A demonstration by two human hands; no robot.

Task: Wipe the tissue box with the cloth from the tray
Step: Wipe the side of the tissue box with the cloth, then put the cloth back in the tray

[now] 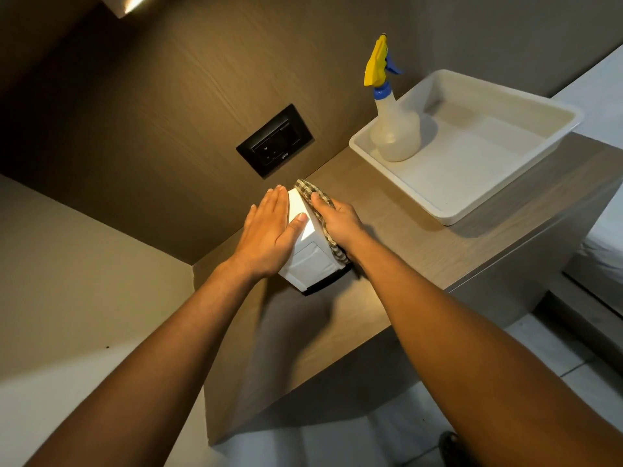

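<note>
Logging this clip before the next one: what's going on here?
A person is wiping a white tissue box on a wooden counter. The left hand lies flat against the box's left side, steadying it, while the right hand presses a checked brown cloth against its right side. The white plastic tray behind holds only a clear spray bottle with a yellow trigger, so the cloth is already out of it.

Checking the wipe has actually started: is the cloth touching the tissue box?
Touching. The head view shows the right hand pressing the cloth flat against the tissue box.
</note>
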